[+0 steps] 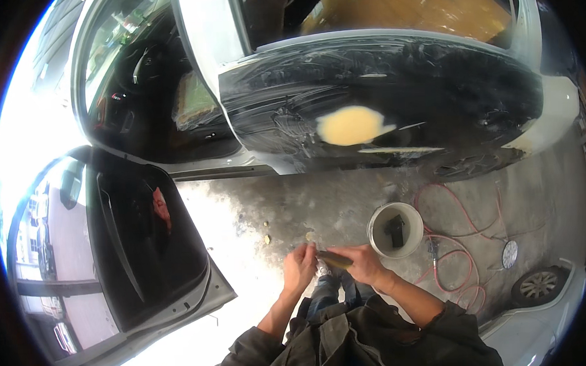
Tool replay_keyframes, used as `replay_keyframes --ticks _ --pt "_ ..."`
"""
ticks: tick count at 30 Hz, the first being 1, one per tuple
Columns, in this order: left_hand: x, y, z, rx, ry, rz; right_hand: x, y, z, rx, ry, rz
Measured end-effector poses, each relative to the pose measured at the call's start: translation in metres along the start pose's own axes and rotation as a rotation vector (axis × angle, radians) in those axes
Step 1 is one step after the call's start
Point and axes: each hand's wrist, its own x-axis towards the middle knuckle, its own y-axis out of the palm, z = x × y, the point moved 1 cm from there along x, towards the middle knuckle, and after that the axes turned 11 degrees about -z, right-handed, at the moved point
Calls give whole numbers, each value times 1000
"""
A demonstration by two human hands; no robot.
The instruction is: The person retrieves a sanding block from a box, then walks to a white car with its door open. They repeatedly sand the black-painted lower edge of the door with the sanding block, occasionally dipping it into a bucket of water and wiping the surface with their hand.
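My right hand point(363, 262) grips a flat, dark olive-brown piece point(336, 257) whose exact kind I cannot make out. Close beside it, my left hand point(301, 262) is closed with fingertips pinched at the near end of that piece; what lies between them is too small to tell. Both hands are held low in front of my body, above the floor. Ahead stands a white car whose dark, streaky rear door point(446, 104) carries a smooth cream-yellow patch of filler point(350, 125). Thin pale streaks lie beside and below the patch.
An open front car door point(139, 255) with a red cloth point(161, 208) juts out at left. A white bucket point(378, 226) holding a dark block point(396, 232) stands right of my hands. Red hose point(454, 241) coils across the concrete floor, near another car's wheel point(538, 285).
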Motion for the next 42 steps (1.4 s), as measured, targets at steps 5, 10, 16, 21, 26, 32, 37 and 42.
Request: replay_keyframes --ticks 5,10,16,21,26,32,37,42 --pt "6 0 8 -276 245 -36 16 12 8 440 341 -70" --pt "-9 4 -21 -77 330 -325 19 21 14 490 433 -102" --pt "-16 17 -21 -85 271 -346 19 20 13 167 339 -457" --pt "-4 24 0 -210 91 -293 11 19 18 103 249 -438" --pt "-9 26 -48 -37 477 -385 19 13 2 354 414 -480" --pt "-15 44 -51 -97 313 -304 28 -13 16 184 299 -615" --pt "-43 54 -54 -41 324 -200 43 -41 -3 87 270 -779" --pt "-43 64 -57 -124 333 -176 40 -45 -29 357 418 -672"
